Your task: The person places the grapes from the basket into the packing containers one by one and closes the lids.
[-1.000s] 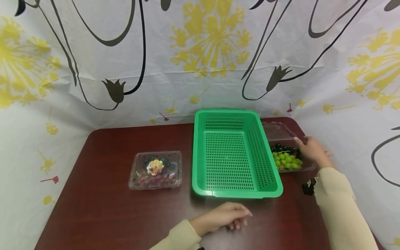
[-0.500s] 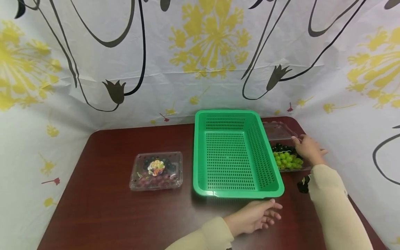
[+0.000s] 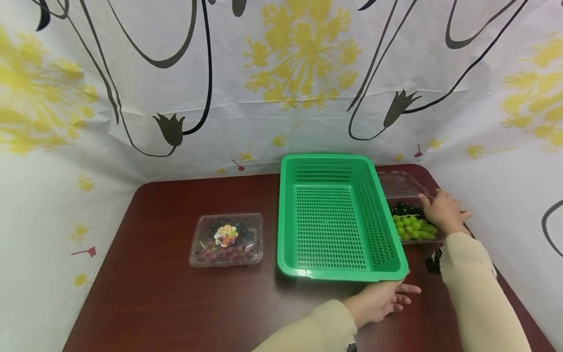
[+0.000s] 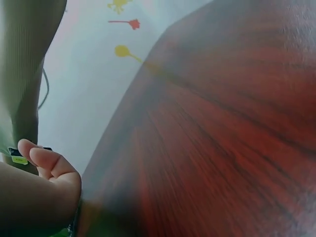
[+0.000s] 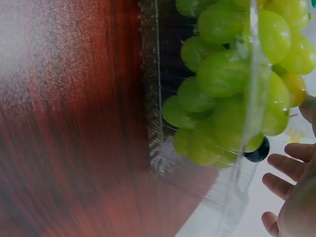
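My right hand (image 3: 444,211) is at the right end of an open clear plastic clamshell box (image 3: 440,239), its fingers spread beside the wall in the right wrist view. Inside the box lie green grapes (image 3: 413,228) and dark grapes (image 3: 401,209), with the thumb close to them. By the front right corner of the green plastic basket (image 3: 283,230) is my left hand (image 3: 382,300), fingers loosely extended and partly covered by the rim. Whether it touches the basket I cannot tell. In the left wrist view, that hand (image 4: 54,180) shows only partly.
A lidded clear box (image 3: 198,244) with dark and reddish grapes and a round fruit sticker stands left of the basket. The dark red table (image 3: 176,303) meets a white patterned cloth (image 3: 132,98) at its back and sides.
My left hand has moved right and slightly up, from in front of the basket's middle to its front right corner, its fingers straightening. My right hand stays by the open box.
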`<state>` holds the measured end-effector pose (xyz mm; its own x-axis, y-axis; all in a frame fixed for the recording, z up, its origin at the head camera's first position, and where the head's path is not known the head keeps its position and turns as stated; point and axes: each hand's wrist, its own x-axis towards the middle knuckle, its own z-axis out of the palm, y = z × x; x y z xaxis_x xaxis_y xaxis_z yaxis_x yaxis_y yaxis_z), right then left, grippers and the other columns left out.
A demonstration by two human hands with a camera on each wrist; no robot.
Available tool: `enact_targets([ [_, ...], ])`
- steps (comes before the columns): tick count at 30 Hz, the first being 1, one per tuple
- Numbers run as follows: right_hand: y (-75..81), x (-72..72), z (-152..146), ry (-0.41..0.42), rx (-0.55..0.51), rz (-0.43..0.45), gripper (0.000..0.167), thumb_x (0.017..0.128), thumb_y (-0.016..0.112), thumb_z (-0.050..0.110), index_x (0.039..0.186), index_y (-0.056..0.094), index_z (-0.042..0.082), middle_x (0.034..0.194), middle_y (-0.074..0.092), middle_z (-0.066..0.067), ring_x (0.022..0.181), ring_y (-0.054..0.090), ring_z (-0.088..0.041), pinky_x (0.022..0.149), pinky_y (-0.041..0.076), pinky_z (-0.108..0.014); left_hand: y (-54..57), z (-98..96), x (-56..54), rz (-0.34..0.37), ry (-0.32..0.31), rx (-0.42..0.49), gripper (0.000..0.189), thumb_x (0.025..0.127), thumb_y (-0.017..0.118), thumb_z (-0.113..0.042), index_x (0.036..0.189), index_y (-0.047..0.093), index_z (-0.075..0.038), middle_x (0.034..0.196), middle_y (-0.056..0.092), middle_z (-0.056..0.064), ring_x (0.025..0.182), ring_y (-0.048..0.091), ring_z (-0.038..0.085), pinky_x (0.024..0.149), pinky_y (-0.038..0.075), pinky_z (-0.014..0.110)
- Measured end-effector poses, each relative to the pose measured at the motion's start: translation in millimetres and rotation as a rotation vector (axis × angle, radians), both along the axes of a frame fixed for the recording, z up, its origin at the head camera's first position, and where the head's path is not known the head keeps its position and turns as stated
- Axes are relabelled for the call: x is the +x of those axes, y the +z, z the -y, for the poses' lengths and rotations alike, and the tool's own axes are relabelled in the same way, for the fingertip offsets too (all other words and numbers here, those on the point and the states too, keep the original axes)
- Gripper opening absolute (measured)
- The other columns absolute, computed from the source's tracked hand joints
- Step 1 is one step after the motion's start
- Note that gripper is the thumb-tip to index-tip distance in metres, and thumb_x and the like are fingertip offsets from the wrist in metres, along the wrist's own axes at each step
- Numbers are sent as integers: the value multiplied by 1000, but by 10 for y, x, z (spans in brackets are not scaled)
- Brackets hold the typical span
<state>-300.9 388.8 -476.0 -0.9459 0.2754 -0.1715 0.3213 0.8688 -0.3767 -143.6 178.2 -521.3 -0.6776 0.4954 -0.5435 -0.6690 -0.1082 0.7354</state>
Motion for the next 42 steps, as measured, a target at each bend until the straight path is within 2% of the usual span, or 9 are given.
enact_targets([
  [5, -29, 3, -38, -7, -73, -12, 86, 99, 22, 59, 149, 9, -10, 146, 16, -43, 128, 14, -66, 95, -3, -82, -41, -39, -31, -22, -59, 19, 37, 101, 42, -41, 125, 60, -19, 106, 69, -4, 65, 47, 5, 57, 35, 15],
  [9, -71, -3, -61, 1, -126, -1, 85, 100, 20, 57, 149, 6, -11, 147, 12, -42, 129, 12, -67, 95, -7, -83, -77, -47, -62, -42, -112, 75, 38, 102, 40, -41, 136, 51, -28, 112, 68, -4, 68, 48, 6, 58, 37, 16],
  [12, -106, -11, -67, -4, -131, -3, 82, 101, 19, 54, 148, 7, -12, 147, 13, -43, 130, 12, -66, 93, -7, -84, -93, -58, -82, -40, -128, 66, 36, 103, 39, -39, 137, 47, -33, 110, 66, -5, 69, 49, 6, 58, 37, 16],
  [14, -117, -19, -58, -10, -115, -10, 80, 101, 18, 53, 148, 9, -11, 146, 14, -43, 129, 13, -66, 93, -6, -84, -100, -74, -95, -32, -125, 43, 36, 103, 40, -39, 134, 53, -27, 107, 66, -5, 69, 49, 6, 58, 37, 16],
  [18, -155, -35, -24, -33, -78, -28, 78, 101, 15, 55, 150, 12, -6, 148, 14, -41, 130, 13, -65, 94, -5, -83, -116, -109, -122, -15, -110, 5, 40, 102, 41, -43, 116, 65, -15, 102, 64, -6, 69, 50, 5, 57, 36, 15],
  [22, -214, -48, -5, -63, -65, -48, 78, 100, 12, 57, 152, 14, -2, 149, 13, -41, 132, 10, -64, 96, -5, -82, -143, -131, -127, -1, -104, 3, 40, 102, 41, -42, 111, 67, -13, 99, 64, -6, 69, 50, 5, 57, 36, 16],
  [28, -243, -74, -1, -112, -82, -30, 84, 98, 9, 61, 150, 17, -5, 147, 11, -43, 133, 8, -64, 97, -5, -80, -202, -151, -118, -4, -84, 10, 37, 103, 41, -35, 112, 68, -11, 98, 62, -5, 67, 49, 5, 57, 35, 15],
  [36, -238, -127, -28, -152, -78, 66, 86, 98, 8, 59, 145, 24, -11, 144, 12, -46, 129, 13, -66, 96, 6, -78, -315, -166, -132, -11, -72, 2, 37, 103, 43, -36, 115, 67, -10, 104, 60, -5, 73, 53, 6, 59, 36, 17],
  [42, -199, -139, -44, -177, -100, 113, 82, 98, 10, 57, 142, 31, -10, 143, 14, -46, 130, 15, -64, 96, 8, -78, -318, -160, -131, -15, -75, 14, 36, 102, 44, -35, 117, 66, -10, 110, 59, -4, 77, 55, 6, 60, 37, 17],
])
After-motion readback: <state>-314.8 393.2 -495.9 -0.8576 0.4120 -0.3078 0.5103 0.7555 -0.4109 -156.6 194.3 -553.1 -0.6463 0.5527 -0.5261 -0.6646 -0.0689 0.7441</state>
